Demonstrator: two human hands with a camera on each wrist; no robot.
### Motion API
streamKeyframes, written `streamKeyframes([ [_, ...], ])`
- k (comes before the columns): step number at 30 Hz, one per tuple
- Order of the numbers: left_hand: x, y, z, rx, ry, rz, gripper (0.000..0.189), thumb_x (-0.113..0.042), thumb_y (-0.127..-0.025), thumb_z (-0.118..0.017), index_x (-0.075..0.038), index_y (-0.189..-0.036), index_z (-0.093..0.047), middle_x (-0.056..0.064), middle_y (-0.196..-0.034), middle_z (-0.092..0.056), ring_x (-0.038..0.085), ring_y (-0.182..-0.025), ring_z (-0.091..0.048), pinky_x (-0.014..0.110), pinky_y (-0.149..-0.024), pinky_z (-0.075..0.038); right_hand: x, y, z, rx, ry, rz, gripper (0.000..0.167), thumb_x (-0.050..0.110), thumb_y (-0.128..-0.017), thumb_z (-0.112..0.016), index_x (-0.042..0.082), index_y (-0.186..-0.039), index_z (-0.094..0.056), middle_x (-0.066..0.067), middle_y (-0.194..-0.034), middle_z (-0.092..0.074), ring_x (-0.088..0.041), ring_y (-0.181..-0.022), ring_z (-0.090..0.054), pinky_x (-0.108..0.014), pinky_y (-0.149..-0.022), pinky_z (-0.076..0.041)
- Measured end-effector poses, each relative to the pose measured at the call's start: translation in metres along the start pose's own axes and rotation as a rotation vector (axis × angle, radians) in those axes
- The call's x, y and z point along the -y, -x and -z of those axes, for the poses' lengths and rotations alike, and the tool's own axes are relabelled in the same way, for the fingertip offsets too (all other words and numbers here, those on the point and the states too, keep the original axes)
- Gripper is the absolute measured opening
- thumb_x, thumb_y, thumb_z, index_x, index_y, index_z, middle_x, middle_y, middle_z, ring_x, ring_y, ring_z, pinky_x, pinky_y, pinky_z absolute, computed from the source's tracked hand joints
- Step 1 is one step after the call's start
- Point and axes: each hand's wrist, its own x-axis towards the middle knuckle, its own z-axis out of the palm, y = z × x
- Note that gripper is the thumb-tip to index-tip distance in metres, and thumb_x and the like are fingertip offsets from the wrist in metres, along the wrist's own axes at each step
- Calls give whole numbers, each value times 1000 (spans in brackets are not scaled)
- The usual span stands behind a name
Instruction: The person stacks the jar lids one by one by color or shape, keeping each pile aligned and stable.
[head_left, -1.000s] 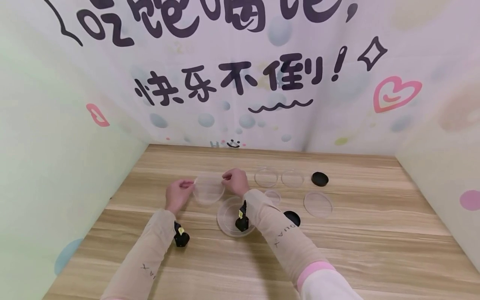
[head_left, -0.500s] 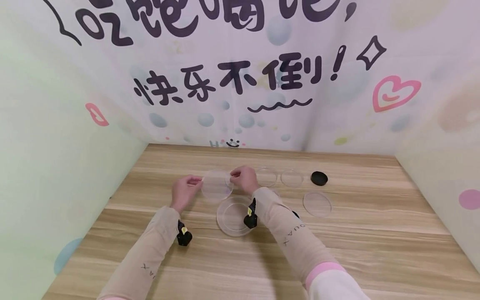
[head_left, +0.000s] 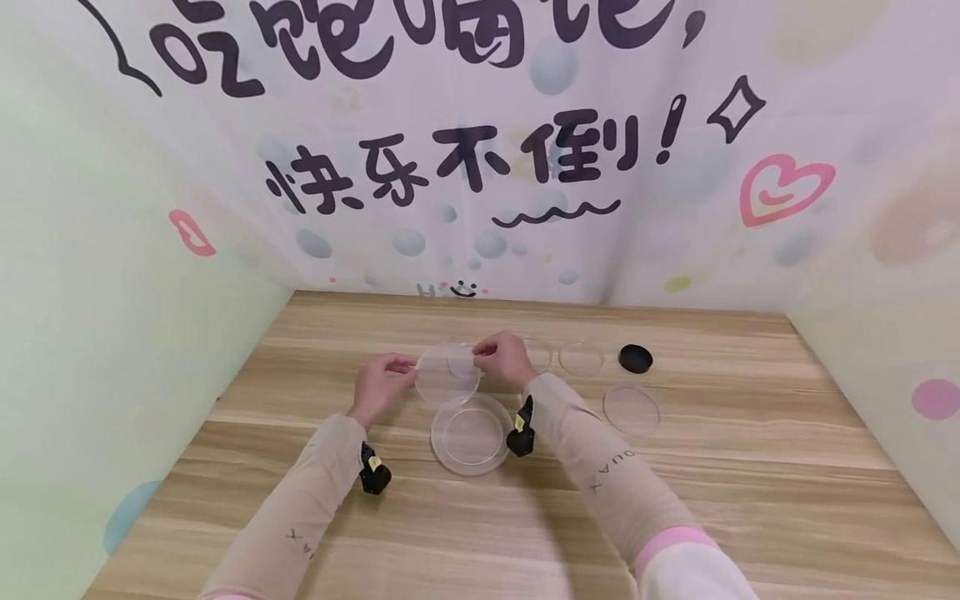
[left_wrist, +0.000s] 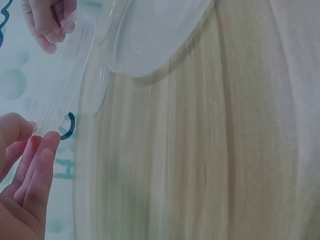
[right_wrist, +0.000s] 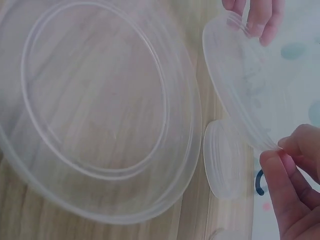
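Note:
Both hands hold a clear round plastic lid [head_left: 442, 382] tilted above the table, between them. My left hand [head_left: 382, 387] pinches its left edge between thumb and fingers; my right hand [head_left: 507, 360] pinches the opposite edge. The left wrist view shows the left fingertips [left_wrist: 44, 142] on the rim, and the right wrist view shows the right hand [right_wrist: 295, 180] gripping it likewise. Just nearer the body, a larger clear round lid [head_left: 471, 437] with a raised inner ring lies flat on the table. Behind the held lid, a smaller clear lid [right_wrist: 222, 162] shows.
Right of the hands, clear round lids [head_left: 581, 357] [head_left: 632, 409] lie on the wooden table [head_left: 750, 467], another one partly behind my right hand. A black round lid [head_left: 636, 359] sits at the back right. A printed cloth [head_left: 420, 167] hangs behind the table.
Both hands have moved right together, carrying the pinched lid until it is just behind the larger clear lid. My right sleeve now hides the nearer black lid and a small clear one.

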Motion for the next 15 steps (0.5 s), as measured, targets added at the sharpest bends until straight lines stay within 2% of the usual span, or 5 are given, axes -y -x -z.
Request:
streamKeyframes([
  [5,-1,2,-1,9,-15,-26,20,-7,-76,-64,1,-94,-66,11,-83,-65,23,-77,-62,34,-74,-46,0,6,5,12,-11,-2,15,3,-76,-63,-3,-89,-68,-11,-81,-65,-17,-72,-60,-22,-62,-49],
  [8,-3,3,-2,18,-13,-27,20,-7,-75,-65,0,-94,-66,10,-83,-65,21,-75,-62,35,-76,-45,1,9,9,25,-8,1,15,4,-76,-64,-2,-89,-68,-10,-81,-65,-17,-73,-58,-22,-62,-48],
  [15,-6,6,-4,77,14,-38,20,-6,-75,-66,0,-94,-66,10,-85,-65,20,-73,-61,26,-64,-49,-4,14,14,85,-16,14,17,0,-76,-63,-7,-91,-64,-10,-82,-63,-17,-75,-56,-22,-65,-48],
])
